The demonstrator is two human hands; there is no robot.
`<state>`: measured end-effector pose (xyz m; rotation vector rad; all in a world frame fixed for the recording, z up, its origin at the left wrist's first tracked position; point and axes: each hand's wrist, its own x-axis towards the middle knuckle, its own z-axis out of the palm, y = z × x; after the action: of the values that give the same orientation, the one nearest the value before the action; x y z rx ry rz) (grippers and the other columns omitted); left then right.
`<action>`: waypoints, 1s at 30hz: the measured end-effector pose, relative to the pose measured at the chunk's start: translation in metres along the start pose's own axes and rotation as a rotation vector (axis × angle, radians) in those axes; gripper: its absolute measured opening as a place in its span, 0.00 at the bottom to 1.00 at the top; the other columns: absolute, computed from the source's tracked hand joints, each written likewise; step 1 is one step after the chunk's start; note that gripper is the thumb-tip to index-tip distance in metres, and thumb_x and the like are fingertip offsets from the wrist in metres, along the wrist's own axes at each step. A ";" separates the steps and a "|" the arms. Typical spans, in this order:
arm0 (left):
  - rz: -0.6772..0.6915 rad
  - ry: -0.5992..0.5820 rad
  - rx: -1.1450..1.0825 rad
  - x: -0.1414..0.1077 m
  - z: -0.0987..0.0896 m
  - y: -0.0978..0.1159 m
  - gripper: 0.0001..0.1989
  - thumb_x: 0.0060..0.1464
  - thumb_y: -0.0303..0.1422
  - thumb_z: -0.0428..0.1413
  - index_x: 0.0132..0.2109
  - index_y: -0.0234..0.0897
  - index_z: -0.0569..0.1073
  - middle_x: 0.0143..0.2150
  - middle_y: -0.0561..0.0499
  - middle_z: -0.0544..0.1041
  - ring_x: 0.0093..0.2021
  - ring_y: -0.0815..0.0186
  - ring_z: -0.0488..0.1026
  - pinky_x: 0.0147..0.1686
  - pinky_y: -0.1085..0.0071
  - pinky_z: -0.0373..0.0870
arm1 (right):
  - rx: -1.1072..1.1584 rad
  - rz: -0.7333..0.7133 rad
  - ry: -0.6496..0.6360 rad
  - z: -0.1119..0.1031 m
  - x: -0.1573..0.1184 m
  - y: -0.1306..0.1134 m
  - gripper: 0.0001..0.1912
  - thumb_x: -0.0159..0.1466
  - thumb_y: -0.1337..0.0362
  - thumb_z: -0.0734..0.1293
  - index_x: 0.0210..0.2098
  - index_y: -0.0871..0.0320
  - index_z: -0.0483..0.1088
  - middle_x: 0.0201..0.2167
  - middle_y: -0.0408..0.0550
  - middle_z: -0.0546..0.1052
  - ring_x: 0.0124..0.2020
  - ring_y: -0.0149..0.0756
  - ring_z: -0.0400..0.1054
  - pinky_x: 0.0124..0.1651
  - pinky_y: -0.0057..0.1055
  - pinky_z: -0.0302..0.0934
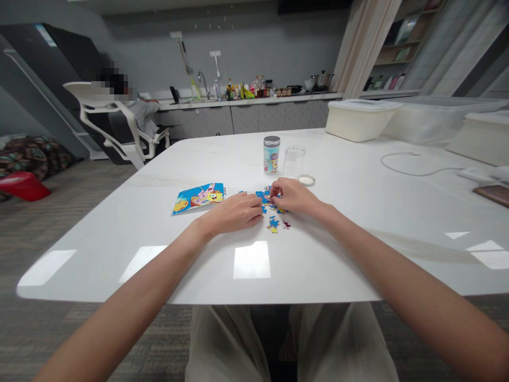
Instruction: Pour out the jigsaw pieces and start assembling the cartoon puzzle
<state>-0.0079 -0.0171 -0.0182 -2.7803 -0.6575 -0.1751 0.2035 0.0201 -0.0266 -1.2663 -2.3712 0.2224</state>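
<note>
Small blue and multicoloured jigsaw puzzle pieces (273,223) lie loose on the white table, several of them between and in front of my hands. My left hand (240,212) rests palm down at the left of the pieces. Its fingers are curled together, and whatever lies under them is hidden. Thumb and fingers of my right hand (293,195) pinch a puzzle piece at the right side of the cluster; the piece is mostly covered. A cartoon picture sheet (199,198), slightly curved, lies left of my left hand.
Beyond my hands stand a cartoon-printed can (271,155) and a clear plastic jar (294,160), with a round lid (306,180) nearby. White storage boxes (360,121), a cable (397,155) and a phone (493,194) sit at the right. A person sits in a white-framed chair (131,127) behind, left.
</note>
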 end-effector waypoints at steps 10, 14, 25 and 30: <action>-0.196 0.175 -0.372 -0.003 -0.008 0.003 0.10 0.63 0.32 0.45 0.38 0.36 0.70 0.37 0.47 0.74 0.37 0.65 0.70 0.39 0.68 0.66 | -0.014 0.041 0.015 -0.001 0.001 0.004 0.07 0.55 0.71 0.65 0.32 0.59 0.75 0.33 0.47 0.76 0.33 0.33 0.68 0.35 0.27 0.56; -0.394 0.161 -0.505 -0.004 -0.008 -0.002 0.08 0.62 0.33 0.46 0.37 0.37 0.69 0.33 0.52 0.75 0.31 0.68 0.69 0.35 0.70 0.66 | -0.031 0.046 0.003 -0.001 0.001 0.003 0.07 0.55 0.71 0.66 0.33 0.59 0.76 0.33 0.48 0.77 0.33 0.34 0.68 0.35 0.27 0.56; -0.613 0.183 -0.526 -0.007 0.006 -0.015 0.08 0.58 0.32 0.50 0.36 0.37 0.74 0.31 0.54 0.79 0.27 0.69 0.72 0.32 0.73 0.65 | -0.039 0.078 0.027 -0.003 0.002 0.002 0.10 0.55 0.72 0.65 0.32 0.59 0.78 0.33 0.49 0.79 0.33 0.35 0.70 0.36 0.29 0.59; -0.647 0.175 -0.533 -0.009 0.001 -0.013 0.07 0.57 0.33 0.53 0.37 0.38 0.74 0.29 0.55 0.79 0.25 0.70 0.70 0.31 0.73 0.64 | 0.000 0.103 -0.016 -0.004 0.002 0.001 0.12 0.54 0.74 0.65 0.33 0.58 0.79 0.30 0.48 0.80 0.31 0.35 0.71 0.34 0.28 0.60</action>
<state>-0.0213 -0.0092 -0.0177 -2.8465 -1.6410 -0.8157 0.2053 0.0218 -0.0226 -1.3937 -2.3219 0.2650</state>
